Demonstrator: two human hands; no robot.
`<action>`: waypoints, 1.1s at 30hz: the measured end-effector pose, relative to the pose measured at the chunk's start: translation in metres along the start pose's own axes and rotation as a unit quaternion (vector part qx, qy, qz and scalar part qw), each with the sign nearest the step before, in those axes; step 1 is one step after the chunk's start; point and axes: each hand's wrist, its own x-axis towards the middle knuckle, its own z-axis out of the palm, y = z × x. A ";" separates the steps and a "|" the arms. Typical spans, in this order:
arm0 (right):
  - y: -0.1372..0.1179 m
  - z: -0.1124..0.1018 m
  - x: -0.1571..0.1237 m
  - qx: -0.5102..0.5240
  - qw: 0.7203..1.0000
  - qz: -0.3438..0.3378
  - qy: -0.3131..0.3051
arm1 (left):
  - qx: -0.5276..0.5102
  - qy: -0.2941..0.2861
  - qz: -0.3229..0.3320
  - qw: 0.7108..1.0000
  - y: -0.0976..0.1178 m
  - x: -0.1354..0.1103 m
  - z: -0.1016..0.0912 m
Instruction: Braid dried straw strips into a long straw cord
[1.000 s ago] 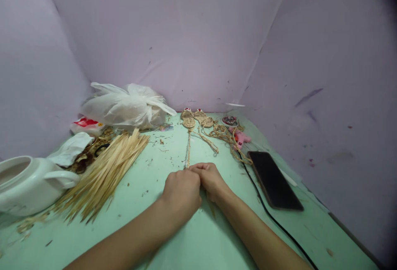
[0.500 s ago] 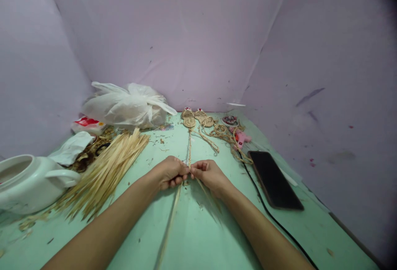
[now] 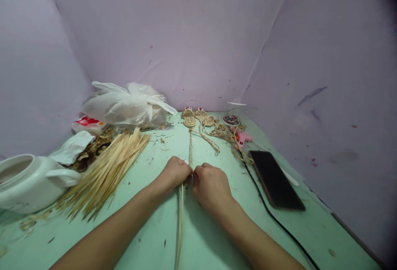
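A thin straw braid (image 3: 191, 148) runs toward me from a small woven straw sole (image 3: 189, 119) at the back of the table. My left hand (image 3: 176, 171) pinches the braid's near end, and a long loose straw strand (image 3: 180, 224) trails from under it toward the table's front. Close beside it, my right hand (image 3: 212, 184) is closed, knuckles up, with its fingertips at the same end of the braid. The fingers hide the strands inside it. A second woven sole (image 3: 203, 118) lies next to the first, both with red and white bits at their far ends.
On the left lie a bundle of flat straw strips (image 3: 108, 175), a white teapot-like pot (image 3: 31, 183) and a white plastic bag (image 3: 127, 106). To the right are coiled braid (image 3: 223, 131), a pink glue gun (image 3: 242, 137), its black cord (image 3: 263, 204) and a phone (image 3: 277, 180).
My right hand has rolled over, knuckles up, and come slightly lower. The strand below my left hand has swung to the right. The strand under my right hand no longer shows.
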 end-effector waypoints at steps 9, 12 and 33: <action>-0.017 0.009 -0.014 -0.007 0.999 -0.032 -0.032 | -0.083 -0.045 -0.041 0.995 0.013 -0.013 -0.005; -0.017 0.007 -0.017 0.027 0.998 -0.043 -0.022 | -0.069 -0.064 -0.032 0.995 0.007 -0.007 -0.010; 0.016 0.028 0.029 0.526 0.833 0.145 -0.090 | 0.075 -0.144 0.033 0.986 0.003 0.000 -0.026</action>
